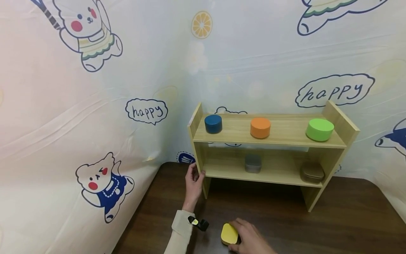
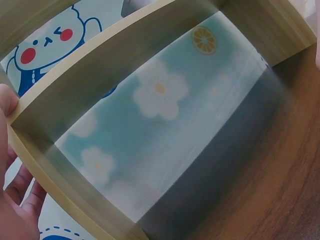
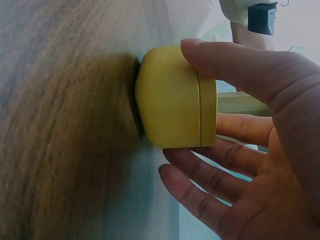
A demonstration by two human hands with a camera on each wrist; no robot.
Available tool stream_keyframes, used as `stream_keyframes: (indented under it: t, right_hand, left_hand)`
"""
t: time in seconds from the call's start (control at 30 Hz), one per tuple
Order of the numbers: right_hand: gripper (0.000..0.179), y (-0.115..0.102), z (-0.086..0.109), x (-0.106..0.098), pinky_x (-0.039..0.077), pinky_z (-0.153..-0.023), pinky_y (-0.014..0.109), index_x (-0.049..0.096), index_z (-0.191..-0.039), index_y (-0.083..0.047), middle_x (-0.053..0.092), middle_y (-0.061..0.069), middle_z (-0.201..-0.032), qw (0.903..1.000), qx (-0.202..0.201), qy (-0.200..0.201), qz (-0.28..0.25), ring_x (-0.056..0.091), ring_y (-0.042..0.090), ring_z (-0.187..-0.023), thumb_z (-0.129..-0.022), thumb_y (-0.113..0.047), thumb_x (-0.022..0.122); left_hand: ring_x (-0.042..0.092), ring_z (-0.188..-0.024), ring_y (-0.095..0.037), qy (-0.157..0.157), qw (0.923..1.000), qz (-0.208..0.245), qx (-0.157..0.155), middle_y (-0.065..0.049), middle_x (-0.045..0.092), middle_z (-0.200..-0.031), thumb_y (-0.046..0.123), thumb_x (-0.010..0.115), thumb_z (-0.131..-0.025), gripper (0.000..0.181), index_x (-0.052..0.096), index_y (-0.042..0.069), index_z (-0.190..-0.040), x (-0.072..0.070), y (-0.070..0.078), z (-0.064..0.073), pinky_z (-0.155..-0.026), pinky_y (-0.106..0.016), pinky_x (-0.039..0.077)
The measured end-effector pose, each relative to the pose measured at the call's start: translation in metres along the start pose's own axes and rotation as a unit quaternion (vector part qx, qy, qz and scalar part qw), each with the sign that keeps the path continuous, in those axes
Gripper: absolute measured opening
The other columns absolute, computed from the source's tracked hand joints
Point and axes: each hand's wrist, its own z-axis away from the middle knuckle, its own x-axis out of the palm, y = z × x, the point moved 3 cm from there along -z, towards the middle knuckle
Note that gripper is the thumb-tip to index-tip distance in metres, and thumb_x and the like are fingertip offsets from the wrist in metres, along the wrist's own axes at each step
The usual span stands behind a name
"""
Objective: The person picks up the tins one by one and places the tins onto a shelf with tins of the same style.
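Observation:
Near the front of the dark wooden table, my right hand (image 1: 248, 235) holds a yellow tin (image 1: 229, 234). In the right wrist view the tin (image 3: 172, 97) has rounded corners and a lid seam; the thumb lies along one side and the fingers reach round the other. It stands at the tabletop. My left hand (image 1: 194, 181) grips the left side panel of a pale two-tier wooden shelf (image 1: 263, 179), thumb at the front edge and fingers behind, as the left wrist view shows of that hand (image 2: 20, 195).
On the upper tier stand a blue round tin (image 1: 213, 124), an orange one (image 1: 260, 128) and a green one (image 1: 319, 129). A grey square tin (image 1: 252, 163) and a brown one (image 1: 312, 172) sit on the lower tier. Printed cloth (image 1: 152, 63) hangs behind the table (image 1: 266, 204).

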Motion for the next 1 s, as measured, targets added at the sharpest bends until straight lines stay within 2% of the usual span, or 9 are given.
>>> stream_keyframes:
  t: [0.27, 0.4, 0.7, 0.9, 1.0]
  right_hand:
    - [0.065, -0.0001, 0.0008, 0.0013, 0.053, -0.076, 0.03, 0.069, -0.126, -0.007, 0.069, -0.002, -0.11, 0.9996, -0.022, 0.017, 0.005, 0.06, 0.003, -0.091, -0.076, -0.041, 0.091]
    - [0.065, 0.0003, 0.0001, 0.0022, 0.052, -0.075, 0.028, 0.068, -0.126, -0.007, 0.068, -0.004, -0.107, 0.9995, -0.02, 0.021, -0.007, 0.059, 0.0, -0.09, -0.076, -0.042, 0.091]
    - [0.061, -0.0013, 0.0007, 0.0008, 0.053, -0.076, 0.029, 0.069, -0.122, -0.009, 0.068, -0.003, -0.11, 0.9995, -0.013, 0.024, -0.013, 0.06, 0.001, -0.091, -0.076, -0.042, 0.091]
    - [0.06, -0.0009, -0.0002, 0.0008, 0.055, -0.08, 0.037, 0.068, -0.123, -0.008, 0.069, 0.002, -0.115, 0.9999, 0.0, 0.014, -0.005, 0.063, 0.011, -0.096, -0.077, -0.04, 0.09]
    - [0.06, -0.0005, -0.0006, 0.0012, 0.056, -0.081, 0.038, 0.068, -0.123, -0.009, 0.069, 0.002, -0.115, 0.9999, 0.003, 0.015, -0.007, 0.064, 0.011, -0.096, -0.077, -0.04, 0.09]
  left_hand:
    - [0.06, -0.113, -0.014, -0.002, 1.0, -0.003, -0.007, -0.019, 0.062, -0.129, 0.004, 0.063, -0.101, 0.038, 0.058, 0.007, -0.139, 0.0, 0.0026, -0.0003, -0.095, -0.022, 0.052]
    - [0.06, -0.111, -0.013, -0.001, 1.0, -0.003, -0.006, -0.019, 0.062, -0.128, 0.004, 0.063, -0.101, 0.038, 0.058, 0.007, -0.139, 0.0, 0.0022, 0.0, -0.093, -0.022, 0.053]
    - [0.06, -0.11, -0.012, 0.0, 1.0, -0.007, 0.003, -0.019, 0.061, -0.128, 0.006, 0.062, -0.103, 0.037, 0.057, 0.005, -0.139, 0.0, 0.0006, 0.0014, -0.093, -0.022, 0.053]
    - [0.059, -0.112, -0.013, 0.001, 0.9999, -0.011, -0.008, -0.018, 0.062, -0.129, 0.004, 0.063, -0.102, 0.038, 0.058, 0.007, -0.139, 0.0003, 0.0022, 0.0011, -0.094, -0.022, 0.052]
    - [0.059, -0.113, -0.014, 0.001, 0.9999, -0.011, -0.01, -0.018, 0.062, -0.129, 0.003, 0.063, -0.102, 0.038, 0.058, 0.007, -0.139, 0.0007, 0.0028, 0.0007, -0.095, -0.022, 0.052]
